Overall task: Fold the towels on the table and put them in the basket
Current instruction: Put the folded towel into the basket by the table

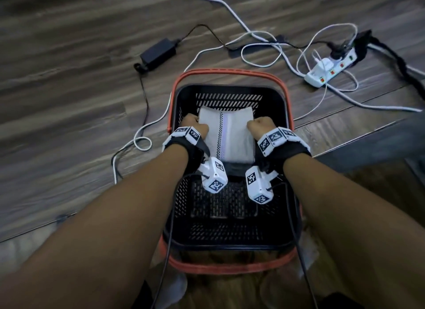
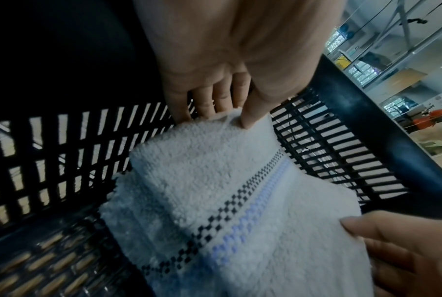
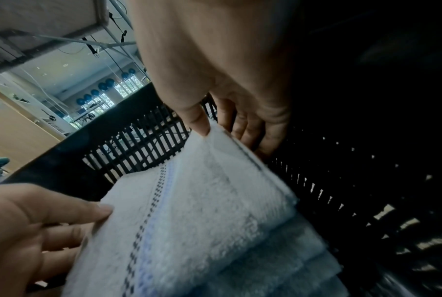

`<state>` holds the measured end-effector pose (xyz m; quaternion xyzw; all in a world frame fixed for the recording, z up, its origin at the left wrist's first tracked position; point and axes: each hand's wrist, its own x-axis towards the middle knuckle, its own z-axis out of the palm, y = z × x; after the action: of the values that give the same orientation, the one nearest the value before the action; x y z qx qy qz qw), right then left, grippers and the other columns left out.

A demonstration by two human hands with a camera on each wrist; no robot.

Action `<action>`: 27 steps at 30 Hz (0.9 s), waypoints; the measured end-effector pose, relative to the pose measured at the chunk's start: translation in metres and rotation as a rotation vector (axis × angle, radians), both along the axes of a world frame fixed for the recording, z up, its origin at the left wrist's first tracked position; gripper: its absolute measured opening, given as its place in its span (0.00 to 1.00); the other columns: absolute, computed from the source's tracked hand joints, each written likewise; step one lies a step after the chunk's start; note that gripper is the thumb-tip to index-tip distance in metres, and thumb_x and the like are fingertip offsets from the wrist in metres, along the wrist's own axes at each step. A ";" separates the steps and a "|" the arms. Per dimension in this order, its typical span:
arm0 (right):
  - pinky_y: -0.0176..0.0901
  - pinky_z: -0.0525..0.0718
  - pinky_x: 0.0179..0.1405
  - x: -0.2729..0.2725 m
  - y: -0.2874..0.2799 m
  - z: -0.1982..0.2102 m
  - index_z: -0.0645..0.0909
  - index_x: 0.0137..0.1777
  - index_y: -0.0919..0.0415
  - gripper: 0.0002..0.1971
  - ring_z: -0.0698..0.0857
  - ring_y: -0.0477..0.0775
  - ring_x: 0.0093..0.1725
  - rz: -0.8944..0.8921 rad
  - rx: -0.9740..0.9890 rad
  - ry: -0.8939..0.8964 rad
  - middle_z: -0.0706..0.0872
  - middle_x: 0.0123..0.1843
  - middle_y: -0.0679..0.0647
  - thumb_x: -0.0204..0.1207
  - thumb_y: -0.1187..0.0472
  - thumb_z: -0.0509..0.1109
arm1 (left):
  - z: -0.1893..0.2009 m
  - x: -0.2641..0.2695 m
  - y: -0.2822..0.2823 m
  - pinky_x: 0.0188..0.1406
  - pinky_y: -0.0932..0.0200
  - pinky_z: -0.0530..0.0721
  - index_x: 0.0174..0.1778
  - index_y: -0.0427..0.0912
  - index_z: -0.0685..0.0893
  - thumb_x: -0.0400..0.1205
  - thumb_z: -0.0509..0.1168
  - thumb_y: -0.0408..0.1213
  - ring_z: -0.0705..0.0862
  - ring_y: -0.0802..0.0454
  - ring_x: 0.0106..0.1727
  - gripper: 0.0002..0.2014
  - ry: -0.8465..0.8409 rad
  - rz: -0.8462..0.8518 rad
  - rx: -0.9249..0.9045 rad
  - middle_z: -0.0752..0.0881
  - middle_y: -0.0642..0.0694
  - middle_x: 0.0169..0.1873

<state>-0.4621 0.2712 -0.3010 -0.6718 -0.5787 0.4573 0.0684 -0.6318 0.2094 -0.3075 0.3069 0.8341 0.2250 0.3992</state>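
Note:
A folded white towel (image 1: 230, 134) with a dark checkered stripe and a lilac stripe hangs inside the far half of the black slatted basket (image 1: 230, 88). My left hand (image 1: 194, 127) grips its left edge and my right hand (image 1: 262, 126) grips its right edge. In the left wrist view the left hand (image 2: 230, 117) pinches the towel (image 2: 215, 180) between thumb and fingers near the basket wall (image 2: 62, 150). In the right wrist view the right hand (image 3: 222, 132) pinches the towel (image 3: 202, 211) the same way. Stacked folded layers show under its near end.
The basket has red handles (image 1: 230, 71) folded down around its rim and stands on a wooden floor. A black power adapter (image 1: 158, 52), a white power strip (image 1: 331, 73) and loose cables (image 1: 259, 46) lie beyond it. A dark bar (image 1: 368, 143) crosses at the right.

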 end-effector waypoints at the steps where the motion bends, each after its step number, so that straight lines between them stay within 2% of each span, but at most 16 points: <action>1: 0.43 0.63 0.29 0.000 0.000 -0.002 0.65 0.24 0.59 0.17 0.67 0.54 0.24 -0.002 0.004 0.002 0.67 0.23 0.54 0.75 0.62 0.60 | -0.002 0.000 0.000 0.46 0.58 0.76 0.61 0.33 0.79 0.75 0.60 0.30 0.82 0.40 0.52 0.18 0.005 -0.004 -0.013 0.83 0.37 0.51; 4: 0.43 0.62 0.27 -0.001 0.001 -0.005 0.62 0.25 0.58 0.17 0.66 0.53 0.23 -0.006 0.021 -0.012 0.65 0.24 0.53 0.75 0.64 0.59 | -0.003 0.002 -0.002 0.45 0.58 0.74 0.62 0.32 0.77 0.76 0.60 0.31 0.82 0.40 0.53 0.17 0.023 -0.025 -0.066 0.79 0.40 0.47; 7: 0.43 0.61 0.26 -0.005 0.000 -0.005 0.64 0.28 0.60 0.14 0.68 0.54 0.26 -0.011 0.076 -0.063 0.66 0.27 0.53 0.76 0.66 0.58 | -0.003 0.003 -0.003 0.46 0.57 0.75 0.66 0.33 0.72 0.77 0.61 0.31 0.82 0.38 0.57 0.20 0.038 -0.032 -0.084 0.82 0.36 0.56; 8: 0.42 0.63 0.28 -0.008 -0.002 -0.005 0.68 0.32 0.62 0.11 0.73 0.57 0.31 -0.009 0.118 -0.082 0.70 0.30 0.55 0.77 0.66 0.58 | -0.003 0.006 -0.003 0.47 0.56 0.75 0.69 0.33 0.69 0.77 0.60 0.30 0.81 0.37 0.58 0.23 0.043 -0.027 -0.075 0.81 0.35 0.59; 9: 0.41 0.67 0.34 -0.010 -0.005 -0.004 0.73 0.41 0.65 0.06 0.77 0.61 0.39 0.001 0.190 -0.117 0.76 0.38 0.57 0.79 0.66 0.58 | -0.004 0.009 -0.004 0.50 0.55 0.76 0.72 0.33 0.66 0.78 0.60 0.29 0.79 0.37 0.61 0.25 0.049 -0.023 -0.046 0.79 0.34 0.62; 10: 0.44 0.69 0.40 -0.013 -0.010 -0.003 0.75 0.52 0.67 0.07 0.77 0.63 0.50 0.019 0.299 -0.184 0.77 0.50 0.61 0.80 0.65 0.58 | -0.006 0.013 -0.005 0.57 0.54 0.75 0.75 0.33 0.62 0.79 0.59 0.28 0.76 0.36 0.66 0.28 0.069 -0.033 -0.001 0.76 0.33 0.67; 11: 0.48 0.71 0.45 -0.016 -0.015 -0.004 0.74 0.60 0.67 0.11 0.75 0.65 0.58 0.076 0.433 -0.289 0.75 0.60 0.64 0.80 0.65 0.58 | -0.007 0.017 -0.006 0.66 0.53 0.72 0.78 0.33 0.58 0.80 0.58 0.28 0.71 0.36 0.71 0.29 0.112 -0.060 0.050 0.70 0.33 0.72; 12: 0.52 0.72 0.49 -0.019 -0.022 -0.007 0.73 0.63 0.65 0.14 0.73 0.65 0.62 0.167 0.567 -0.394 0.74 0.64 0.64 0.79 0.66 0.59 | -0.009 0.021 -0.009 0.72 0.51 0.67 0.79 0.34 0.55 0.81 0.57 0.29 0.65 0.37 0.76 0.31 0.173 -0.110 0.084 0.62 0.33 0.77; 14: 0.55 0.72 0.57 -0.023 -0.033 -0.013 0.74 0.64 0.63 0.16 0.72 0.64 0.66 0.326 0.726 -0.496 0.75 0.67 0.62 0.77 0.65 0.60 | -0.016 0.027 -0.014 0.76 0.46 0.62 0.81 0.38 0.50 0.84 0.55 0.34 0.52 0.40 0.81 0.31 0.300 -0.246 0.099 0.48 0.39 0.82; 16: 0.58 0.69 0.65 -0.024 -0.038 -0.024 0.71 0.69 0.63 0.20 0.69 0.63 0.73 0.401 0.697 -0.529 0.72 0.73 0.62 0.79 0.60 0.58 | -0.025 0.029 -0.017 0.77 0.42 0.62 0.82 0.40 0.47 0.86 0.51 0.39 0.45 0.43 0.83 0.30 0.385 -0.365 0.070 0.42 0.45 0.83; 19: 0.60 0.61 0.73 -0.020 -0.040 -0.041 0.61 0.78 0.64 0.26 0.58 0.60 0.81 0.418 0.553 -0.540 0.60 0.82 0.62 0.82 0.54 0.53 | -0.038 0.030 -0.018 0.78 0.40 0.60 0.82 0.42 0.44 0.87 0.45 0.44 0.41 0.46 0.83 0.29 0.389 -0.425 0.044 0.41 0.46 0.83; 23: 0.61 0.55 0.78 -0.015 -0.043 -0.061 0.54 0.81 0.63 0.28 0.51 0.58 0.83 0.415 0.523 -0.485 0.51 0.85 0.59 0.83 0.53 0.49 | -0.051 0.035 -0.022 0.76 0.36 0.57 0.82 0.46 0.42 0.87 0.42 0.46 0.39 0.49 0.83 0.28 0.326 -0.407 0.028 0.39 0.50 0.83; 27: 0.60 0.51 0.80 -0.010 -0.041 -0.074 0.51 0.82 0.61 0.29 0.49 0.57 0.84 0.424 0.514 -0.466 0.48 0.85 0.57 0.83 0.52 0.47 | -0.066 0.044 -0.029 0.78 0.42 0.57 0.82 0.47 0.41 0.87 0.42 0.47 0.41 0.47 0.83 0.28 0.404 -0.360 0.102 0.39 0.49 0.83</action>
<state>-0.4725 0.2300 -0.3753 -0.5843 -0.7998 0.1372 0.0052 -0.5883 0.1808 -0.3738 0.5085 0.8165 0.1266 0.2424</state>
